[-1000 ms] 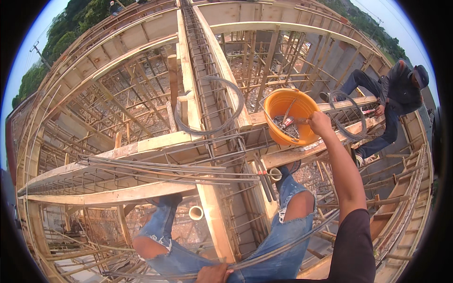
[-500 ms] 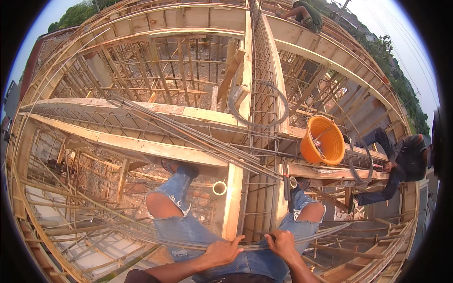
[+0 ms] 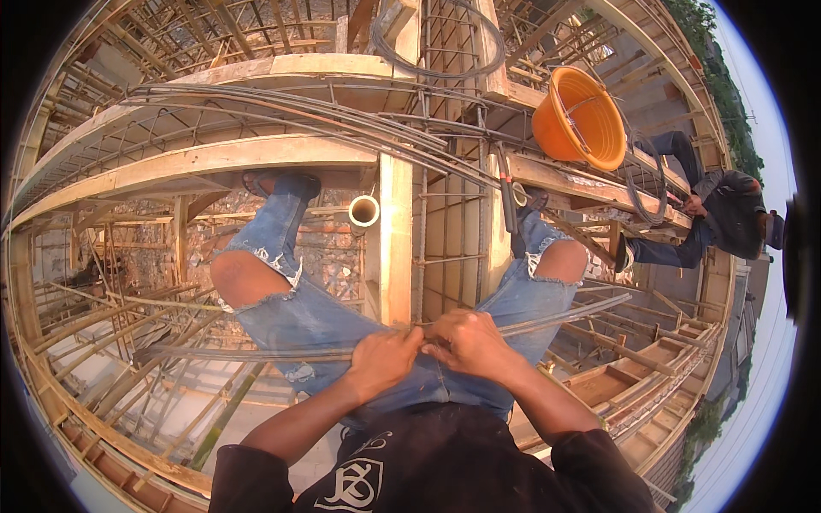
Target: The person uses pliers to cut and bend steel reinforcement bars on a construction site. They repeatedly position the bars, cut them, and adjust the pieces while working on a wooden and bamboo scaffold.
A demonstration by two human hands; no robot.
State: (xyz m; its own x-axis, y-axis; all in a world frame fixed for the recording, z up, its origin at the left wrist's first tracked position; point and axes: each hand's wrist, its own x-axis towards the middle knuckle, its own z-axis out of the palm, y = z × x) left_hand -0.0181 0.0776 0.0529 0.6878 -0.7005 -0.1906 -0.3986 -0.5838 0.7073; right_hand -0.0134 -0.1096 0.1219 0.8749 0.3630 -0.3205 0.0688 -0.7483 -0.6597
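Observation:
A thin bundle of steel rods (image 3: pixel 573 313) lies crosswise over my lap, above the torn blue jeans. My left hand (image 3: pixel 386 359) is closed round the bundle near its middle. Right beside it, my right hand (image 3: pixel 469 342) also grips the rods, its fingers curled and nearly touching the left. What the right fingertips pinch is hidden. Beyond my hands, a pincer-like tool (image 3: pixel 508 192) with black and red handles hangs beside the beam cage. More long steel bars (image 3: pixel 333 120) rest across the formwork ahead.
I sit astride a timber beam form (image 3: pixel 396 248) with a rebar cage (image 3: pixel 449 231) inside. Open drops with bamboo props flank it. An orange bucket (image 3: pixel 552 128), wire coils (image 3: pixel 436 75) and a plastic pipe end (image 3: pixel 363 211) are nearby. A co-worker (image 3: pixel 727 209) sits at the right.
My view has tipped downward, so the scene sits higher in the picture. My hands have come together on the rods; the right one has turned and closed more tightly.

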